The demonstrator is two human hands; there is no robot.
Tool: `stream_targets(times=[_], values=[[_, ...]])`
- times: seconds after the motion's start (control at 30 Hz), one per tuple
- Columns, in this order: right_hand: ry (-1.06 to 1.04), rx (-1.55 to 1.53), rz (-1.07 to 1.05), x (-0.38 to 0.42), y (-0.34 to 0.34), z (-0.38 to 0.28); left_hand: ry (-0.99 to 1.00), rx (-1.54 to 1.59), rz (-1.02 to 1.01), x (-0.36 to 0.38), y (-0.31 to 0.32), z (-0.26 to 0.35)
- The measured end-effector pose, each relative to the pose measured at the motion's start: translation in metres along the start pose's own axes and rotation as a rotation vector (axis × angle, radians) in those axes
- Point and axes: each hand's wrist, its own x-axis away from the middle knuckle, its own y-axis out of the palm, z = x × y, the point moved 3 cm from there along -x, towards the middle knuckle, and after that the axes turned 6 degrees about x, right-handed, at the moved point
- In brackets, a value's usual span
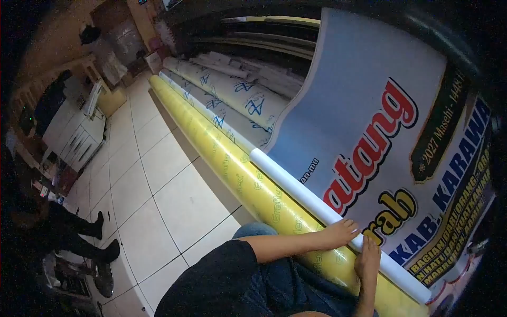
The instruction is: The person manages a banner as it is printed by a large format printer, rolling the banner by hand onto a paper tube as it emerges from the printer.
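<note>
A long white roll lies diagonally along the lower edge of a printed banner, beside a thick yellow plastic-wrapped roll. My left hand reaches across from the left, its fingers curled over the white roll. Close by on the right, my right hand grips the same white roll, fingers bent over its top. The two hands almost touch. The undersides of both hands and the thumbs are mostly hidden. Large red, yellow and blue lettering covers the banner, which slopes upward to a dark machine.
More wrapped rolls with blue print lie behind the yellow one. A tiled floor stretches to the left. A white drawer cabinet stands there, and another person's legs are at the lower left.
</note>
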Motion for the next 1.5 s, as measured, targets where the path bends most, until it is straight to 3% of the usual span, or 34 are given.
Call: stream_targets(times=[0.07,0.17,0.37,0.43,0.53,0.57,0.63,0.77,0.87,0.93,1.0,1.07,1.13,1.2,1.27,1.4,1.5], values=[[0.016,0.009,0.021,-0.001,-0.012,-0.002,-0.019,0.118,-0.078,-0.003,-0.012,-0.006],[0.04,-0.111,-0.112,-0.006,-0.033,-0.003,-0.049,0.199,-0.185,-0.008,-0.017,-0.012],[0.05,-0.122,-0.149,-0.009,-0.032,0.006,0.01,0.302,-0.159,-0.018,-0.02,-0.027],[-0.008,-0.198,0.025,-0.009,-0.034,0.005,-0.021,0.375,-0.262,-0.021,-0.02,-0.033],[-0.07,-0.165,0.133,-0.011,-0.037,0.006,-0.076,0.446,-0.258,-0.022,-0.025,-0.035],[-0.07,-0.16,0.139,-0.011,-0.038,0.005,-0.072,0.443,-0.254,-0.02,-0.024,-0.036],[-0.034,-0.145,0.177,-0.011,-0.042,0.002,0.074,0.383,0.04,-0.017,-0.037,-0.033],[-0.076,-0.141,0.152,-0.008,-0.036,0.004,-0.036,0.248,-0.18,-0.017,-0.049,-0.02],[-0.031,-0.119,0.101,-0.006,-0.028,-0.003,-0.058,0.194,-0.107,-0.005,-0.033,-0.006],[-0.073,0.043,0.13,-0.005,-0.022,-0.009,-0.055,0.026,0.109,0.0,-0.031,0.001],[-0.06,0.069,0.086,-0.005,-0.022,-0.01,-0.079,0.023,0.096,0.0,-0.025,0.001],[-0.071,0.107,0.053,-0.007,-0.029,-0.013,-0.101,0.025,0.077,-0.002,-0.035,0.003],[-0.072,0.104,0.031,-0.006,-0.022,-0.01,-0.144,0.028,-0.141,-0.004,-0.042,0.002],[-0.073,0.109,0.014,-0.008,-0.025,-0.003,-0.118,0.074,-0.179,-0.007,-0.036,-0.005],[-0.046,-0.159,-0.042,-0.013,-0.043,0.002,-0.089,0.131,-0.222,-0.013,-0.035,-0.014],[0.051,-0.321,-0.185,-0.032,-0.066,0.012,-0.12,0.332,-0.375,-0.029,-0.041,-0.04],[-0.063,-0.29,0.127,-0.026,-0.048,0.021,-0.032,0.438,-0.265,-0.028,-0.031,-0.053]])
